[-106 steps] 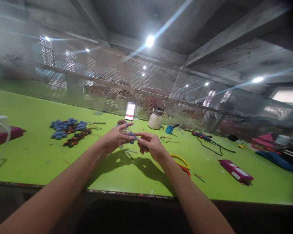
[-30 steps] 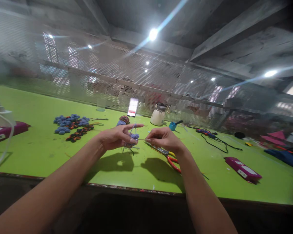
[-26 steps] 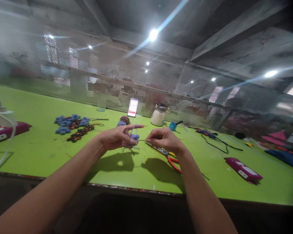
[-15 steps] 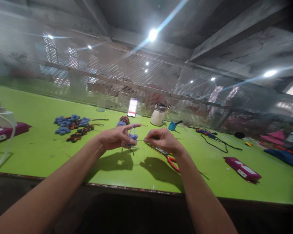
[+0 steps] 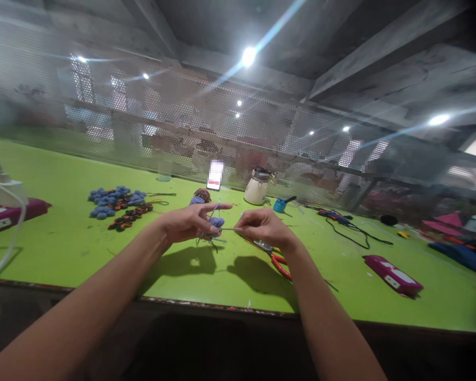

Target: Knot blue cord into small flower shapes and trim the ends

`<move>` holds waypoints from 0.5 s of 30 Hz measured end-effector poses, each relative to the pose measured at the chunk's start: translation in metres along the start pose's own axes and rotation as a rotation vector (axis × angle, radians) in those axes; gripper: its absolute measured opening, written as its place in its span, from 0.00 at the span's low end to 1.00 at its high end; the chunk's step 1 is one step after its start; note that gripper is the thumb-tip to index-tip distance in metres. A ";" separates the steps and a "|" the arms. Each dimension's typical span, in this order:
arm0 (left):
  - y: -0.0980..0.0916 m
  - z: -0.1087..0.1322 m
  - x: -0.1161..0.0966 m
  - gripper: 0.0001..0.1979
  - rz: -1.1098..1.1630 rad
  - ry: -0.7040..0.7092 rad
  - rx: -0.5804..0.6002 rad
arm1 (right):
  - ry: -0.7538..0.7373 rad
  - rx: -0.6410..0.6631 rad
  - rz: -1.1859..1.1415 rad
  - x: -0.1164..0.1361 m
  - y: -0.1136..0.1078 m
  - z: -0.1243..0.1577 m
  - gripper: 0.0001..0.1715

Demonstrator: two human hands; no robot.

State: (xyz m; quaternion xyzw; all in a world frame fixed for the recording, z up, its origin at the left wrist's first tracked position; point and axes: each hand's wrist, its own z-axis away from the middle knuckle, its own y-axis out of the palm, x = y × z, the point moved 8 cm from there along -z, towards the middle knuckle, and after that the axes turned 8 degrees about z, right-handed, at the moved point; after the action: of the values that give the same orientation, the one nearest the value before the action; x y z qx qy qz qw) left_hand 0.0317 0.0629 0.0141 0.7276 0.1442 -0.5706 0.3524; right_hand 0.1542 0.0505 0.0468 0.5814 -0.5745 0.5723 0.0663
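Between thumb and fingers, my left hand [image 5: 192, 221] pinches a small blue-purple crochet piece [image 5: 217, 222]; its index finger is stretched out with yarn looped over it. Loose yarn ends hang below the piece. My right hand [image 5: 259, 226] is closed around a thin crochet hook [image 5: 228, 229], whose tip reaches the piece at my left thumb. Behind my left hand lie balls of yarn [image 5: 201, 196], one blue and one multicoloured, partly hidden. Red-handled scissors [image 5: 280, 264] lie on the table under my right wrist, partly covered by it.
On the green table [image 5: 230, 291], blue and dark-orange crochet flowers [image 5: 119, 203] lie left. A lit phone [image 5: 214, 175], a pale jar [image 5: 256, 189] and a turquoise pot [image 5: 278, 205] stand behind my hands. Purple power strips [image 5: 394, 276] flank both sides. A perforated screen [image 5: 174, 127] runs along the back.
Both hands stay in nearly the same place. The hook has shifted very slightly at the crochet piece, and the loose yarn ends hang a little differently.
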 end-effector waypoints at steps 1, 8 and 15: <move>-0.001 -0.001 0.000 0.41 0.000 0.001 -0.007 | 0.002 0.009 -0.024 -0.002 0.002 -0.001 0.10; -0.008 -0.005 0.001 0.34 -0.034 0.033 -0.130 | -0.001 -0.029 -0.106 -0.009 0.005 -0.006 0.11; -0.008 -0.004 -0.007 0.43 -0.075 0.120 -0.219 | -0.008 -0.144 -0.130 -0.014 0.007 -0.011 0.12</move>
State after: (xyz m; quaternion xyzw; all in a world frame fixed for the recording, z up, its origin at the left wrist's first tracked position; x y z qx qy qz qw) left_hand 0.0281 0.0724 0.0181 0.7118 0.2536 -0.5197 0.3988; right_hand 0.1473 0.0648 0.0361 0.6134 -0.5755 0.5217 0.1428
